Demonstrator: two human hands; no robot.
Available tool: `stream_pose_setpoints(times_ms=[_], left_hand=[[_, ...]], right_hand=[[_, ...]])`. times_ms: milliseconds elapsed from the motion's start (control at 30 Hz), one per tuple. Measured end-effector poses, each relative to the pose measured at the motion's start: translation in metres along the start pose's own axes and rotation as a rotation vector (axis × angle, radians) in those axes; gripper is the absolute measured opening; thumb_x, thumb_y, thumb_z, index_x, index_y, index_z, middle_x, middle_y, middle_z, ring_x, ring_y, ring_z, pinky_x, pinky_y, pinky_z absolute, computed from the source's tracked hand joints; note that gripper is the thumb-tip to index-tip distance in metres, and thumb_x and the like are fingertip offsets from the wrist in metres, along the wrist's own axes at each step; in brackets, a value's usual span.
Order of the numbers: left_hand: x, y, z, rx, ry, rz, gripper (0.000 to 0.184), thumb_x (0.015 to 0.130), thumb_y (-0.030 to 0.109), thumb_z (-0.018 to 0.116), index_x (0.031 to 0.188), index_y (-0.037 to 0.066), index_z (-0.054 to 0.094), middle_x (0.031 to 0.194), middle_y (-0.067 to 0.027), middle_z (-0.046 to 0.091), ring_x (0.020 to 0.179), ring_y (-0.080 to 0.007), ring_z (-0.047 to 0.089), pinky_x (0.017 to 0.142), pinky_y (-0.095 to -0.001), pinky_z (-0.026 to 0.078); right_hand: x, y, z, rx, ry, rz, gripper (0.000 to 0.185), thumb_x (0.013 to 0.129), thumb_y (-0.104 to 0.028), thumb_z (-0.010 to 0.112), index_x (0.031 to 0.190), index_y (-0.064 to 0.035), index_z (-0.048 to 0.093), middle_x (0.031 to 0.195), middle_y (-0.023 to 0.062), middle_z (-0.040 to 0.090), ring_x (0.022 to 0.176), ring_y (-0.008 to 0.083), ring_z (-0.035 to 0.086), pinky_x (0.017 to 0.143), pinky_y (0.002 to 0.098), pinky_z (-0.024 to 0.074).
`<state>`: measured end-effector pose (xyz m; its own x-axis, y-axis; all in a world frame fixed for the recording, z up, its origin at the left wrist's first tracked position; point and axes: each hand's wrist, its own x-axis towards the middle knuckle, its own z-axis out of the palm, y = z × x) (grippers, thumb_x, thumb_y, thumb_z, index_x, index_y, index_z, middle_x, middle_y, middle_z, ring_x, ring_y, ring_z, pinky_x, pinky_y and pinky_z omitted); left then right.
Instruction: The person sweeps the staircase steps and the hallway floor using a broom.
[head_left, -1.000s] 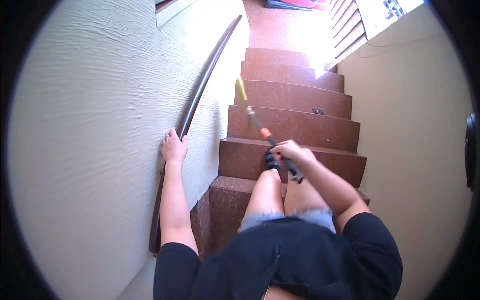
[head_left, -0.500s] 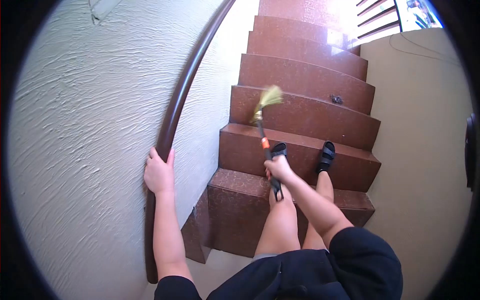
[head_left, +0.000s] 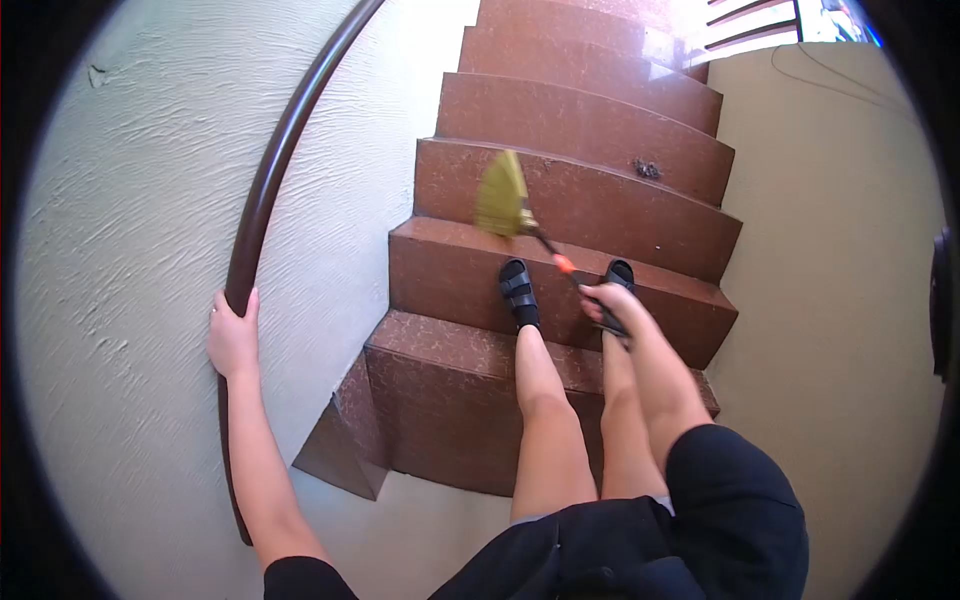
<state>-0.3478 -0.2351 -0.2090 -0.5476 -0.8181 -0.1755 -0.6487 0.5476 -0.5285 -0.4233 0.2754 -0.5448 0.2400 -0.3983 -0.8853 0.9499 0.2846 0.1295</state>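
Nearest: dark shirt [head_left: 540, 560]; bare legs [head_left: 553, 440] reach forward from it; left hand [head_left: 234, 342] at the wall side, on the handrail [head_left: 268, 185] — thumb to one side of it, fingers curled round the other; right hand [head_left: 614, 303] in front of the legs, fingers clamped on the handle of a small broom [head_left: 514, 205].

Next: two strapped sandals, left [head_left: 517, 285] and right [head_left: 620, 271], apart on the brown steps; broom slants away leftward from the right hand, its orange band between the two feet; bristles fanned just beyond the left sandal, blurred; contact with the step cannot be told.

Farther: dark clump [head_left: 647, 169] right of the bristles, well apart; railing [head_left: 755, 35] beyond.

Judgement on handling: rail hold should bear the balance; broom strokes best short, low and flat — clear of the toes.
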Motion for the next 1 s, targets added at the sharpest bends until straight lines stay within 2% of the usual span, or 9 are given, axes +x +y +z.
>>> stream_pose_setpoints(times_ms=[67, 167, 233, 467, 567, 633, 800, 900, 1000], left_hand=[[-0.001, 0.0, -0.003, -0.007, -0.017, -0.015, 0.051, 0.078, 0.052, 0.047, 0.104, 0.009, 0.048, 0.085, -0.0151, 0.059, 0.076, -0.0334, 0.058, 0.063, -0.0432, 0.046], [-0.001, 0.001, -0.004, -0.005, -0.025, -0.029, 0.051, 0.078, 0.053, 0.047, 0.104, 0.009, 0.048, 0.085, -0.0149, 0.059, 0.076, -0.0331, 0.059, 0.063, -0.0432, 0.046], [0.001, 0.0, 0.0, -0.005, -0.009, -0.023, 0.052, 0.078, 0.053, 0.047, 0.104, 0.008, 0.048, 0.085, -0.015, 0.06, 0.076, -0.033, 0.059, 0.063, -0.0432, 0.046], [0.0, -0.001, -0.004, 0.009, -0.039, -0.042, 0.054, 0.077, 0.055, 0.047, 0.103, 0.008, 0.048, 0.086, -0.0161, 0.059, 0.077, -0.0332, 0.059, 0.064, -0.0433, 0.046], [0.002, -0.001, -0.006, 0.028, -0.061, -0.043, 0.053, 0.077, 0.054, 0.048, 0.102, 0.007, 0.048, 0.087, -0.0156, 0.059, 0.077, -0.0332, 0.058, 0.064, -0.043, 0.046], [0.001, -0.003, -0.004, 0.006, -0.04, -0.017, 0.053, 0.077, 0.054, 0.048, 0.102, 0.007, 0.048, 0.086, -0.0158, 0.059, 0.077, -0.0335, 0.058, 0.064, -0.043, 0.046], [-0.006, -0.01, 0.007, 0.013, 0.043, 0.02, 0.053, 0.077, 0.053, 0.048, 0.102, 0.005, 0.048, 0.084, -0.0172, 0.059, 0.076, -0.0344, 0.059, 0.064, -0.0433, 0.046], [0.005, -0.002, -0.002, 0.0, -0.03, -0.009, 0.053, 0.077, 0.053, 0.048, 0.101, 0.005, 0.048, 0.083, -0.0178, 0.059, 0.075, -0.0344, 0.059, 0.063, -0.0431, 0.047], [0.001, -0.004, -0.006, 0.02, -0.05, -0.007, 0.052, 0.077, 0.053, 0.048, 0.098, 0.005, 0.047, 0.083, -0.0174, 0.059, 0.074, -0.0339, 0.059, 0.062, -0.0419, 0.048]], right_hand=[[-0.091, -0.01, -0.023, -0.261, 0.422, 0.003, 0.022, 0.08, -0.02, 0.058, 0.066, -0.0029, 0.055, 0.052, 0.0036, 0.049, 0.04, 0.0133, 0.045, 0.037, 0.028, 0.0348], [-0.157, -0.02, -0.053, -0.249, 0.633, 0.0, 0.022, 0.077, -0.013, 0.06, 0.061, 0.0006, 0.052, 0.051, 0.0062, 0.049, 0.038, 0.0129, 0.045, 0.035, 0.0263, 0.038], [-0.181, -0.023, -0.025, -0.452, 0.625, -0.094, 0.02, 0.076, -0.012, 0.059, 0.063, 0.0012, 0.052, 0.053, 0.0063, 0.05, 0.04, 0.0125, 0.047, 0.037, 0.027, 0.0398], [-0.197, 0.008, 0.193, 0.104, -0.029, 0.056, 0.018, 0.082, -0.015, 0.054, 0.087, 0.0002, 0.048, 0.064, 0.0082, 0.053, 0.053, 0.0204, 0.058, 0.05, 0.0323, 0.0497], [-0.101, 0.004, 0.252, 0.139, -0.293, -0.189, 0.022, 0.082, -0.015, 0.052, 0.065, -0.0011, 0.05, 0.051, 0.0087, 0.051, 0.044, 0.0195, 0.052, 0.043, 0.0295, 0.0432], [0.005, -0.01, 0.253, -0.027, -0.083, -0.243, 0.027, 0.084, -0.018, 0.049, 0.063, 0.0001, 0.051, 0.049, 0.0073, 0.051, 0.039, 0.0146, 0.048, 0.036, 0.0277, 0.0389], [0.075, -0.052, 0.219, 0.332, -0.1, 0.223, 0.017, 0.08, -0.01, 0.053, 0.069, 0.0017, 0.047, 0.048, 0.0055, 0.046, 0.037, 0.0136, 0.045, 0.034, 0.0275, 0.0383], [0.023, -0.015, 0.27, -0.381, 0.197, -0.188, 0.015, 0.076, -0.007, 0.053, 0.066, 0.0019, 0.046, 0.048, 0.006, 0.045, 0.038, 0.0148, 0.046, 0.033, 0.0284, 0.0385], [-0.04, 0.004, 0.303, -0.233, 0.073, -0.185, 0.014, 0.075, -0.007, 0.052, 0.064, 0.0017, 0.047, 0.05, 0.0069, 0.047, 0.038, 0.0154, 0.047, 0.034, 0.0302, 0.0389]])
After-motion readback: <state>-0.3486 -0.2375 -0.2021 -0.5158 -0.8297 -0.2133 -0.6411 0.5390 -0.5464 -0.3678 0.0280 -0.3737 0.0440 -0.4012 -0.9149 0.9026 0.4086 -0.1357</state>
